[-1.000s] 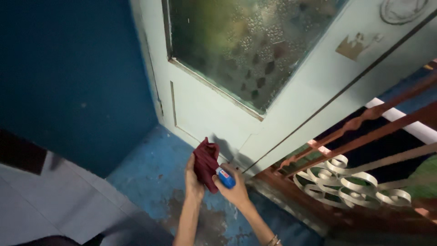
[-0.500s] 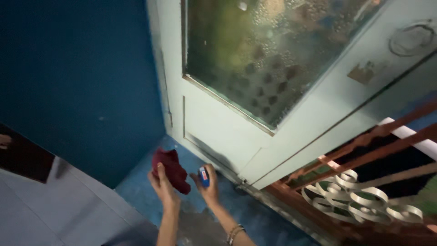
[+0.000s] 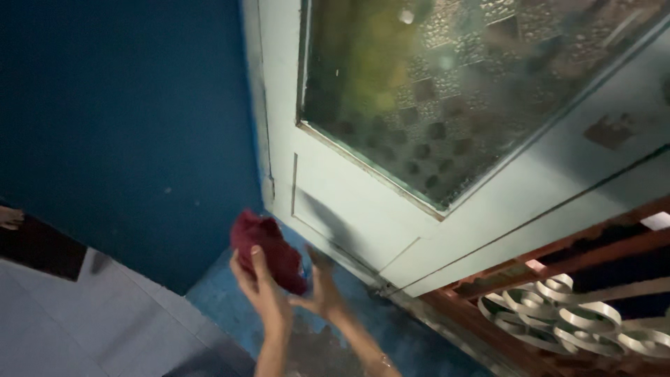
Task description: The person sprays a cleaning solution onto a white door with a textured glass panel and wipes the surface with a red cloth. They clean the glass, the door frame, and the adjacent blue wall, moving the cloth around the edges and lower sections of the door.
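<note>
Both hands have drifted left and up since the earlier frames, and the small blue object seen in the right hand a moment ago has slipped out of sight behind the cloth.

Head view: the left hand is closed around a bunched dark red cloth, thumb lying up its near face, holding it in the air just in front of the lower left corner of the pale green door. The right hand sits just to the right of the cloth, fingers spread and touching its lower edge; whether it holds anything now I cannot tell, since the cloth covers the palm. Above, the door's patterned frosted glass pane looks speckled and cloudy, and nothing shows a wiped patch on it or on the panel below. Judging from that, the cloth is only being readied; no contact with the door has been made. A dark blue wall stands at left, a worn blue floor lies beneath the hands, and a brown metal grille with white scrollwork fills the near right.
</note>
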